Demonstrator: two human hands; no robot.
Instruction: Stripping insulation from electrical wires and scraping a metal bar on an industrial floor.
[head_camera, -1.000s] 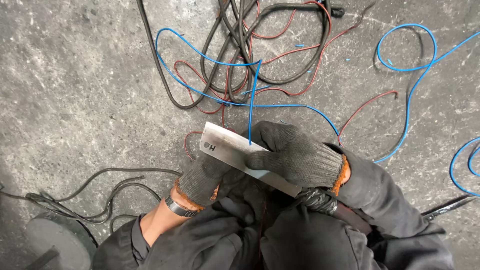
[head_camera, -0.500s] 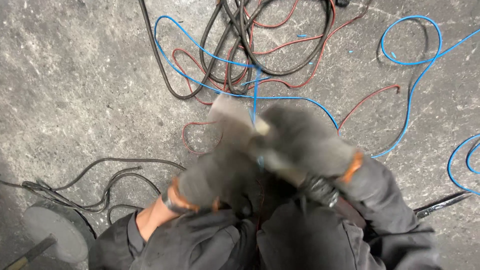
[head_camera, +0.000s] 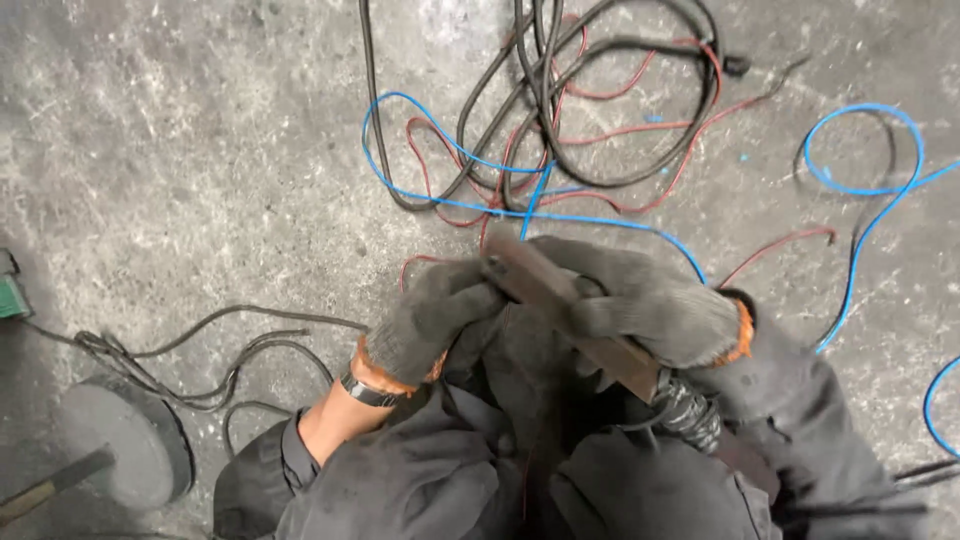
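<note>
Sprawling across the far part of the rough concrete floor (head_camera: 180, 150) is a tangle of black cables (head_camera: 560, 110), with red wires (head_camera: 640, 130) threading through it and a blue wire (head_camera: 470, 165) looping over it and trailing off toward the right edge, while a round grey disc (head_camera: 130, 440) is lying near the left edge. Sitting just in front of that tangle, a dark flat metal bar (head_camera: 560, 300) is being held tilted above the person's lap, its far end pointing toward the wires. Gripping it are two dark knit gloves with orange cuffs: the right hand (head_camera: 650, 305) is wrapping its fingers around the bar's middle, and the left hand (head_camera: 430, 320) is pinching the bar's far end with curled fingers.
</note>
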